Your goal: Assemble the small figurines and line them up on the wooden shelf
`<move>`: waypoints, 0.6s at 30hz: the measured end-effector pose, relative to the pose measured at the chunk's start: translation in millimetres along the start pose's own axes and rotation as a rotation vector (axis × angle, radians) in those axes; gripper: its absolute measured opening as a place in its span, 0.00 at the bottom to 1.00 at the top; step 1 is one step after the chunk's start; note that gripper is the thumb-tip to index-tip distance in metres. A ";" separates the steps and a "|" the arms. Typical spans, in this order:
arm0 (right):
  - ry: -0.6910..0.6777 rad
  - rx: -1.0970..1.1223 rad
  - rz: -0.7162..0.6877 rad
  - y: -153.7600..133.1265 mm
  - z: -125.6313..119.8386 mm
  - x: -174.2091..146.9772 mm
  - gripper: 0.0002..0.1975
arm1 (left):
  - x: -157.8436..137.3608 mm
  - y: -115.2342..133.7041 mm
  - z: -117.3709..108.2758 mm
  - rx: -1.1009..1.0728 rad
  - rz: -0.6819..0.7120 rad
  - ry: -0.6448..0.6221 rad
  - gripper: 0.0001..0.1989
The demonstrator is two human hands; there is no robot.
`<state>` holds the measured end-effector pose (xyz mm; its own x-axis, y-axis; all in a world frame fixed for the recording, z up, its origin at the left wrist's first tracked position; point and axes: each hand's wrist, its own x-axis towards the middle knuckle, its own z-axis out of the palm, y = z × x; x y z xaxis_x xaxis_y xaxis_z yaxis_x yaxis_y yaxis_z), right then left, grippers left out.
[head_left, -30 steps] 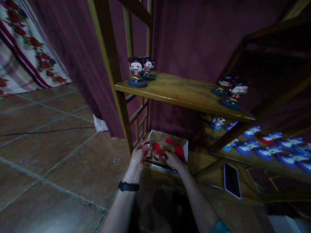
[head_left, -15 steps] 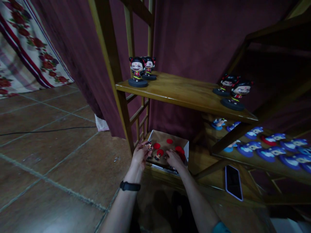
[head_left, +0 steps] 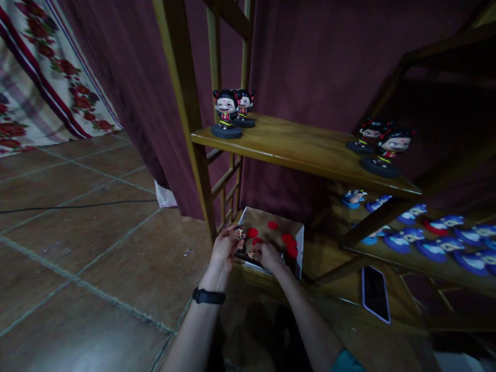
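My left hand point(head_left: 223, 247), with a dark band on its wrist, is closed around small dark-haired figurines point(head_left: 239, 232) at the left side of a shallow white-walled box point(head_left: 299, 250). Inside the box, the bent fingers of my right hand point(head_left: 269, 256) are pinched at another small figurine point(head_left: 251, 255), whose right part they cover. Round red pieces point(head_left: 290, 246) lie on the box's brown bottom, several of them bunched at the right. My right hand and forearm hide the box's front right part.
Above the box, a wooden shelf point(head_left: 294, 142) carries larger black-haired figurines point(head_left: 226, 111) at both ends. Blue-based figurines point(head_left: 403, 240) fill a lower shelf at the right. A phone point(head_left: 375, 294) lies on the lowest board. A wooden post point(head_left: 186, 103) rises left of the box.
My right hand has moved left within the box to the small figurine. My left hand keeps its hold at the box's left side. The view has shifted slightly.
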<state>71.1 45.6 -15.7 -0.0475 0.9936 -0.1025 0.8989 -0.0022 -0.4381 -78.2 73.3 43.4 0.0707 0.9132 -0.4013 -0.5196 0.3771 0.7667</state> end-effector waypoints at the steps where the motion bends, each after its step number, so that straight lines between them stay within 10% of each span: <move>1: 0.031 -0.004 -0.009 1.8 -0.6 1.1 0.13 | -0.4 0.6 0.2 0.002 0.000 0.003 0.14; 10: 0.172 0.059 0.204 48.1 -15.1 15.6 0.15 | 1.7 -2.4 -2.1 0.001 0.001 -0.018 0.13; 18: 0.096 -0.048 0.026 20.4 -5.0 14.0 0.17 | 5.6 -6.1 -0.4 -0.015 -0.014 -0.003 0.13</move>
<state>91.0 60.1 -21.6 0.0160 0.9995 -0.0261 0.9192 -0.0250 -0.3931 -74.9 76.0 36.3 0.0806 0.9085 -0.4100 -0.5313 0.3872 0.7535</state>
